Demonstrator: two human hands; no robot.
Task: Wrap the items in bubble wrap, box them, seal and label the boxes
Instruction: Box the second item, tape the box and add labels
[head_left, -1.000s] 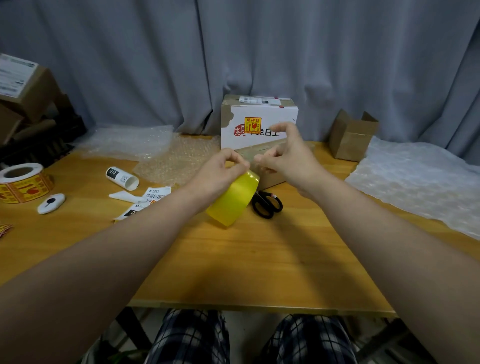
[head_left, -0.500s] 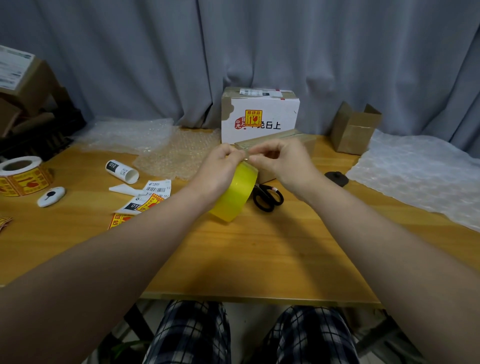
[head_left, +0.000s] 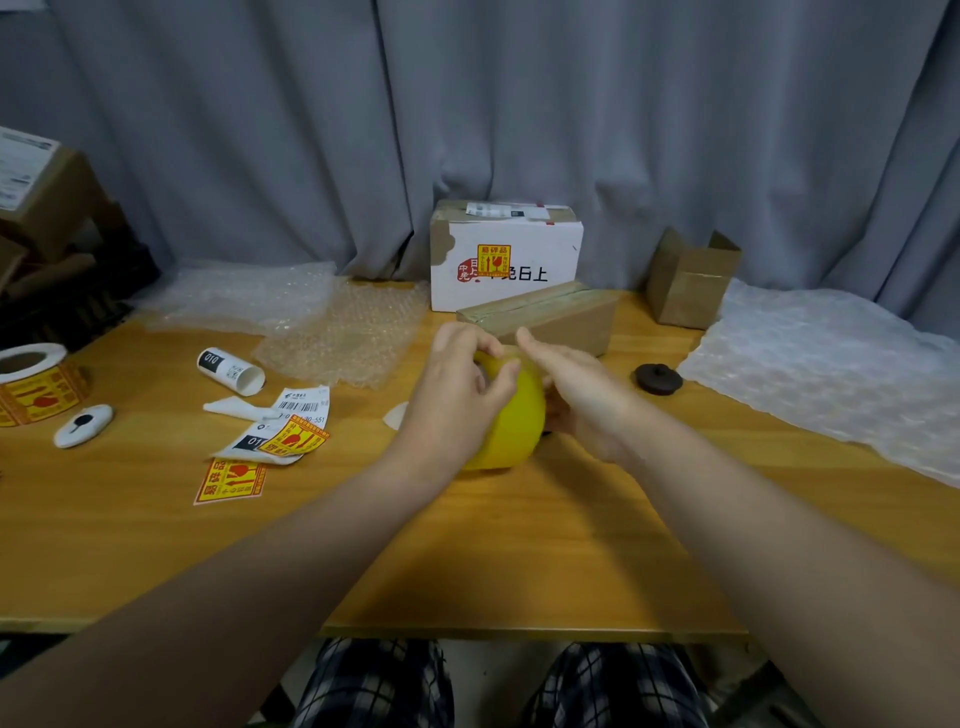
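Left fingers (head_left: 460, 335) curled over top rim of yellow plastic tape roll (head_left: 511, 431), gripping it; left hand (head_left: 452, 400) at roll's 9 o'clock. Right fingers (head_left: 537, 348) straight, right hand (head_left: 579, 400) flat against its 3 o'clock side. Roll over centre of wooden table (head_left: 519, 545); taped brown cardboard box (head_left: 566, 322) at 12 o'clock.

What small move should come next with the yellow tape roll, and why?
Probably the right hand should pick the tape's free end: the left hand grips the round yellow tape roll, no pulled strip shows, and the flat brown cardboard box lies behind.
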